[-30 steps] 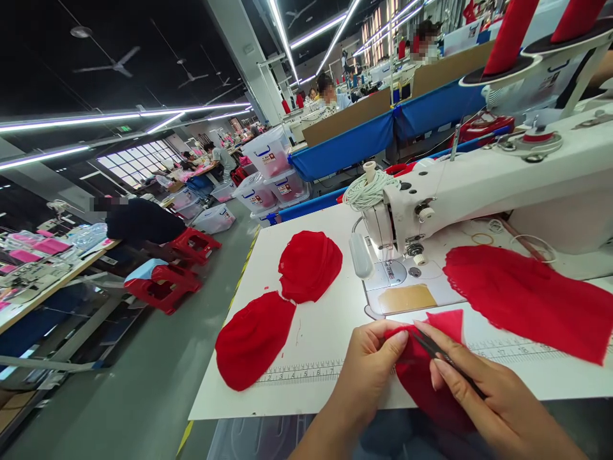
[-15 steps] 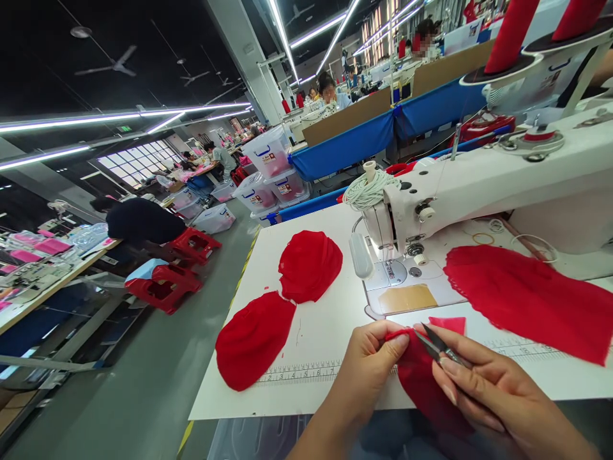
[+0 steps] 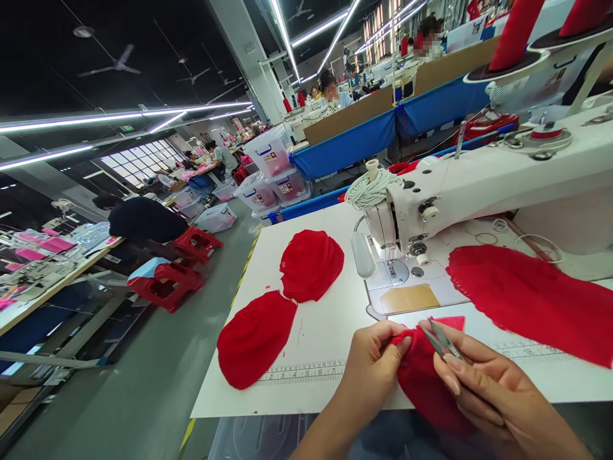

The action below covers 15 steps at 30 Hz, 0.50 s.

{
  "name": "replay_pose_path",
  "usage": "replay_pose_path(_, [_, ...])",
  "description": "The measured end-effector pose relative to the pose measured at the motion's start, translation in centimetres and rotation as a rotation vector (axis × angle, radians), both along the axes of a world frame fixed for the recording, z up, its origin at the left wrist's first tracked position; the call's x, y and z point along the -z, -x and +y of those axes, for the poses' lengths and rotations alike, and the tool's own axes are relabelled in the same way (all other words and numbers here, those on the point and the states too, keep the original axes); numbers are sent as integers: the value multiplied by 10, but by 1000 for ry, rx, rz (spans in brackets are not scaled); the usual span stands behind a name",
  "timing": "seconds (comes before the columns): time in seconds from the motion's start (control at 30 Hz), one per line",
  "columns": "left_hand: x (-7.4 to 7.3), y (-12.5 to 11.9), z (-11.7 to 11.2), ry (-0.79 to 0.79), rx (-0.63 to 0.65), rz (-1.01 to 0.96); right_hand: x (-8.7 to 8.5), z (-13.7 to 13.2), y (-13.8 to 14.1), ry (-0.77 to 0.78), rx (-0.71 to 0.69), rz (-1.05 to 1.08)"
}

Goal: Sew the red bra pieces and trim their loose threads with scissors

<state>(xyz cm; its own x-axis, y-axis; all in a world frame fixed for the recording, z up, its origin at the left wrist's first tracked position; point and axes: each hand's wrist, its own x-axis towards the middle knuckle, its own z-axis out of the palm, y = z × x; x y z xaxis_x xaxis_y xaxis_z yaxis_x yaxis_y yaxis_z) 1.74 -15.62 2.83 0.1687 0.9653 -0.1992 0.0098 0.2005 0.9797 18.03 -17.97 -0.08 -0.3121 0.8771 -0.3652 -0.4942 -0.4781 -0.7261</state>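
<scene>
My left hand (image 3: 371,364) pinches the upper edge of a red fabric piece (image 3: 424,383) at the front edge of the white sewing table (image 3: 316,332). Over the same piece, my right hand (image 3: 483,386) holds small metal thread snips (image 3: 440,338), their blades pointing up and left at the edge. The fabric hangs down between both hands toward my lap. Just behind the hands stands the white sewing machine (image 3: 479,185), with its needle plate (image 3: 400,275).
Two stacks of red round fabric pieces (image 3: 311,265) (image 3: 253,338) lie on the table's left. A wide red lace piece (image 3: 527,297) lies right of the needle. A cone of white cord (image 3: 371,185) tops the machine. Other people work at tables beyond the aisle with red stools (image 3: 163,284).
The snips have swung from lying flat across the fabric to pointing up at its top edge. My right hand has edged closer to my left. The fabric's upper corner has dropped lower.
</scene>
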Motion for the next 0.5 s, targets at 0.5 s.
replay_pose_path(0.5, [16,-9,-8,-644,-49,759,29,-7,-3,-272,184,-422])
